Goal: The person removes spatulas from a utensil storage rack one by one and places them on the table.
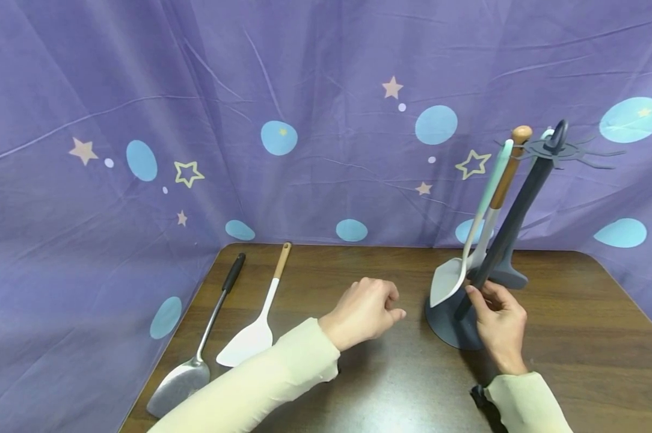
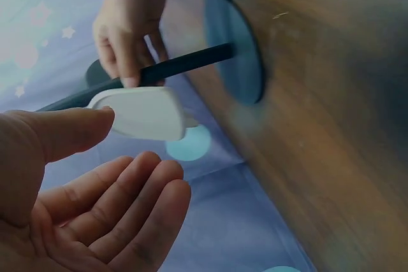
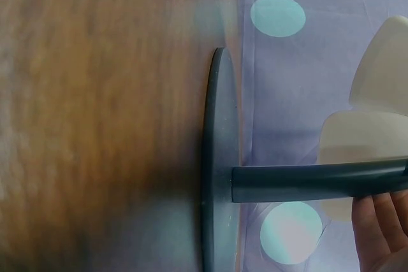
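At the right of the table stands a dark grey utensil stand (image 1: 521, 204), with a round base and a ring of hooks on top. My right hand (image 1: 501, 325) pinches its pole low down, thumb on the near side; fingers on the pole also show in the right wrist view. Hanging from the hooks are a white turner with a mint handle (image 1: 491, 186), a wooden-handled utensil (image 1: 504, 183) and a dark grey utensil (image 1: 507, 275), partly hidden by the pole. Left of the stand, my left hand (image 1: 364, 310) hovers with loosely bent fingers, holding nothing.
On the table's left lie a metal turner with a black handle (image 1: 182, 382) and a white turner with a wooden handle (image 1: 252, 340). My left forearm passes close to both heads. A purple patterned curtain (image 1: 315, 90) hangs behind the brown wooden table (image 1: 369, 258).
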{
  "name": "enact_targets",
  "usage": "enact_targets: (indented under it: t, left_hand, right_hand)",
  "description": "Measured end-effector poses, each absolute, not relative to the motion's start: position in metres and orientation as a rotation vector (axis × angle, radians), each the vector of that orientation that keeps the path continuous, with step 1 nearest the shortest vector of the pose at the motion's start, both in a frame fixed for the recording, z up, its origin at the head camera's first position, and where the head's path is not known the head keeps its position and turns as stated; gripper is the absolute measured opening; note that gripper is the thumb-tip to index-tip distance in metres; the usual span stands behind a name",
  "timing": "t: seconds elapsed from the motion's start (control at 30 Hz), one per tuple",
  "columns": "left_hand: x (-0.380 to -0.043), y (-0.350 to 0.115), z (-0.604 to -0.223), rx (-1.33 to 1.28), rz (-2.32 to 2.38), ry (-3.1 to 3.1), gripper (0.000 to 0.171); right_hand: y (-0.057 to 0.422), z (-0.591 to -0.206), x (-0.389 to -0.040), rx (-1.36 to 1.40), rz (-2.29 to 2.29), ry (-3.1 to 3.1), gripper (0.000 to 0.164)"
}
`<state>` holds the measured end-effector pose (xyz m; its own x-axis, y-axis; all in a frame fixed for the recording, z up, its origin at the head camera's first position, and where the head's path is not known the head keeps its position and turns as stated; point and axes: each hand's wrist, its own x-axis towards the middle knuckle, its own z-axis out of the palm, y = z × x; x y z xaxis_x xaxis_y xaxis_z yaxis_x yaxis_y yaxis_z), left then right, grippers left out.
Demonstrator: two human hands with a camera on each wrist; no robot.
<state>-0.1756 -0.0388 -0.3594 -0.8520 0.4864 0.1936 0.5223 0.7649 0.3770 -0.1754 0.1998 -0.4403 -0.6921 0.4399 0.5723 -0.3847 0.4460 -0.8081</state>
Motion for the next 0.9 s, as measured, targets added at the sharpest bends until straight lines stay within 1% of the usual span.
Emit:
enact_targets:
  t: [0.3, 0.6, 0.9]
  left_hand:
    - [-0.185, -0.018, -0.348, -0.848, -0.732, -2.804, 0.021]
    - [-0.195, 0.001, -0.343, -0.884, -0.824, -2.718, 0.022]
    - [-0.198, 0.018, -0.34, -0.905, -0.933, -2.672, 0.031]
  right_hand:
    - [0.202, -0.441, -0.175, -0.053, 1.33, -1.917, 0.016]
    - [0.199, -0.44, -0.175, -0.059, 1.31, -1.92, 0.013]
    - [0.197, -0.439, -0.173, -0.068, 1.316, -1.921, 0.013]
